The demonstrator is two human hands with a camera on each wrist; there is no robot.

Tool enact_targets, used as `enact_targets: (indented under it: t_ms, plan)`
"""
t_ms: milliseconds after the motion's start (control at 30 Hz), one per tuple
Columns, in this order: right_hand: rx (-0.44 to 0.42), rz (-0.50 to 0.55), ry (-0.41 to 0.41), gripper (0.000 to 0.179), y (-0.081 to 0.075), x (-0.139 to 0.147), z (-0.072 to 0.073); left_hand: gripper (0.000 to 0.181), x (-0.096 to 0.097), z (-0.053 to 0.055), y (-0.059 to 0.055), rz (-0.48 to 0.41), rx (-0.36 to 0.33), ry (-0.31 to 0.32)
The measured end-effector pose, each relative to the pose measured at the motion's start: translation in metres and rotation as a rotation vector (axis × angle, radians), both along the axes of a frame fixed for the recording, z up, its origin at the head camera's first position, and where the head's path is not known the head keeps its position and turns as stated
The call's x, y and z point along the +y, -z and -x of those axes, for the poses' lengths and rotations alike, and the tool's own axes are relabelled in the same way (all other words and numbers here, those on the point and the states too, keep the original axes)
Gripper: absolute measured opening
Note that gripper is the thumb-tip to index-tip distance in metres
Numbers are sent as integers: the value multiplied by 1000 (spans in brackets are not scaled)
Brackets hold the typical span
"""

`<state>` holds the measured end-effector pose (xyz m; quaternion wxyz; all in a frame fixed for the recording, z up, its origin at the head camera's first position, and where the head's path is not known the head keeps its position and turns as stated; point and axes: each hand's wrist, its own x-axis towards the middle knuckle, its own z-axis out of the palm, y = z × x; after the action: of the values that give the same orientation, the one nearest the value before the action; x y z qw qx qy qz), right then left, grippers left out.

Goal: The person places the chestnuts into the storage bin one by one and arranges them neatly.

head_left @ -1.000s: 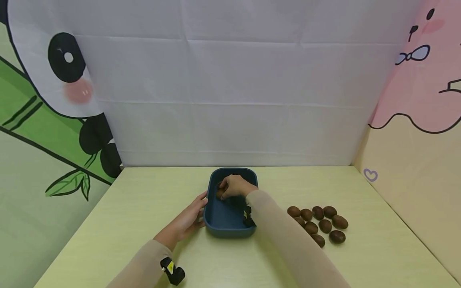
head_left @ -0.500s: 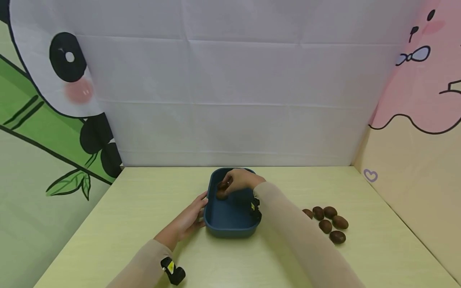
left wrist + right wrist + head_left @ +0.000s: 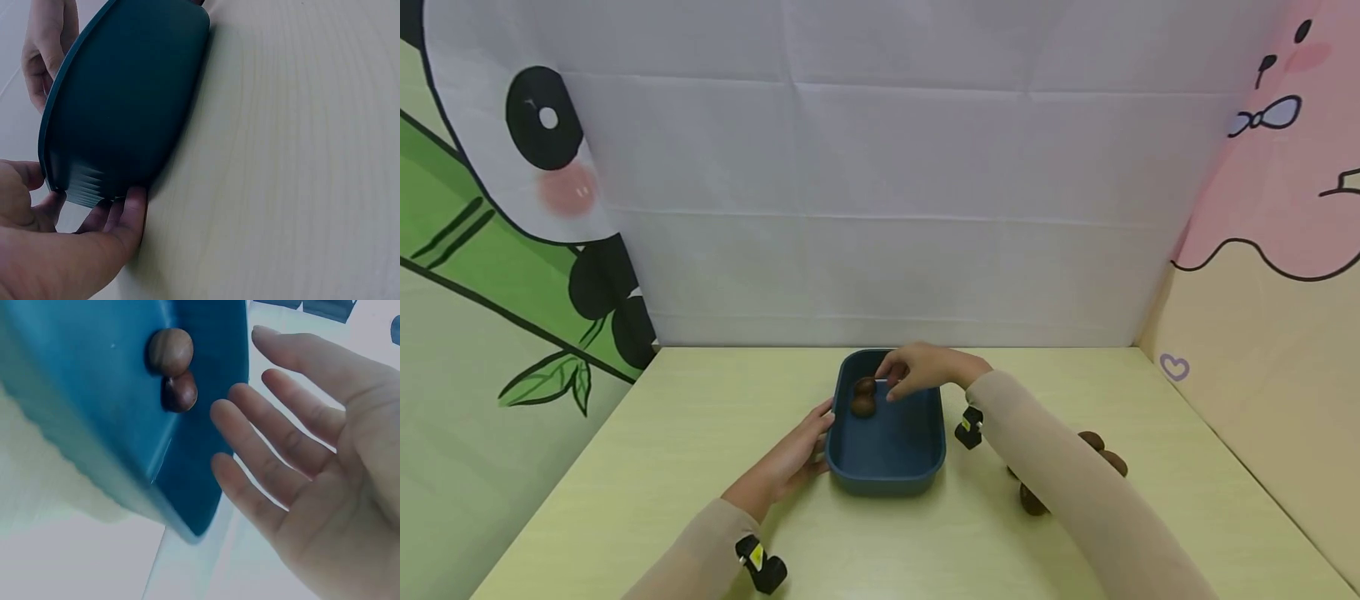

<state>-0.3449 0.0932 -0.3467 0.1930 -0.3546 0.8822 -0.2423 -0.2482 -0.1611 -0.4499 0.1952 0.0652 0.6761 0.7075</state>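
Two brown chestnuts (image 3: pixel 863 406) lie against each other on the floor of a dark blue plastic box (image 3: pixel 887 454), by its left wall. My left hand (image 3: pixel 792 454) holds the box at its left side. The left wrist view shows its digits (image 3: pixel 131 219) spread between rim and base, gripping the ridged part of the wall. Over the box's far right part hovers my right hand (image 3: pixel 928 368), fingers loosely spread with nothing in them. From the right wrist camera, its fingertips (image 3: pixel 226 415) appear near the box's rim and the two chestnuts (image 3: pixel 170 352) show from above.
More chestnuts (image 3: pixel 1033 500) lie on the pale wooden table (image 3: pixel 985 550) to the right, partly hidden behind my right sleeve (image 3: pixel 1075 467). A white cloth (image 3: pixel 880 208) hangs at the table's far edge. Cartoon-printed panels flank both sides.
My right hand has let go of a chestnut inside the box, risen and drawn away to the right. The right sleeve now covers more of the table chestnuts. My left hand stays put.
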Motion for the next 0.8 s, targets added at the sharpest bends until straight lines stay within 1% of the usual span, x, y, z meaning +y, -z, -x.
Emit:
enact_targets:
  t_ms: [100, 200, 433, 533, 667, 800]
  plan:
    - [23, 8, -19, 39, -1, 10, -3, 60, 0, 0, 0, 5, 5, -4]
    - [23, 28, -23, 38, -2, 21, -7, 60, 0, 0, 0, 9, 6, -5]
    - [20, 48, 23, 36, -7, 50, -18, 60, 0, 0, -1, 10, 5, -1]
    - [12, 59, 28, 38, -6, 62, -22, 60, -1, 1, -1, 8, 6, -2]
    - [26, 79, 44, 39, -2, 82, -24, 60, -1, 1, 0, 11, 9, -2]
    - [37, 83, 95, 35, 8, 103, -25, 60, -1, 1, 1, 8, 9, 3]
